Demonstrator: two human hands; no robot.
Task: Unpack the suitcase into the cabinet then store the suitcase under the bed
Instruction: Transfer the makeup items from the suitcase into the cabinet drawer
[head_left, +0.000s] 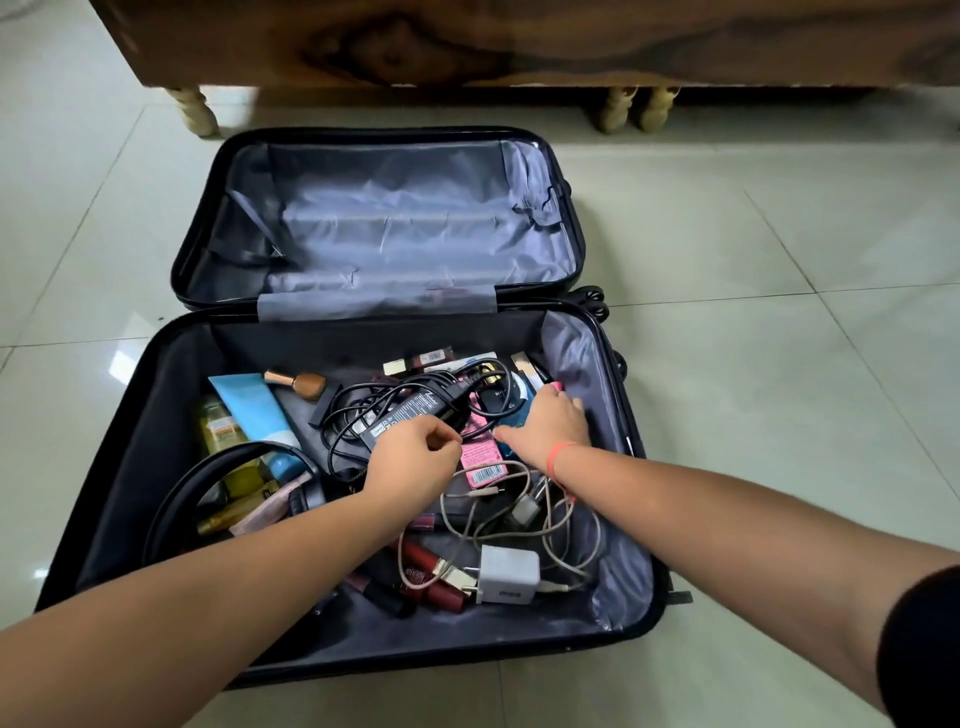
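Observation:
A black suitcase (130, 415) lies open on the floor, its grey-lined lid (395, 223) flat toward the bed. The near half holds loose items: a black power adapter (410, 410) with coiled cord, a blue tube (254, 410), black headphones (218, 467), a white charger (506, 574) with cable, red lipsticks (436, 577), a pink packet (480, 460). My left hand (410, 457) hovers over the adapter's near end, fingers curled, holding nothing I can make out. My right hand (545, 423) lies flat, palm down, on the items at the right side.
A wooden bed frame (519, 36) on turned pale legs (197, 111) stands just beyond the suitcase, with a low gap beneath it. Pale glossy floor tiles (779, 338) surround the suitcase. The cabinet is not in view.

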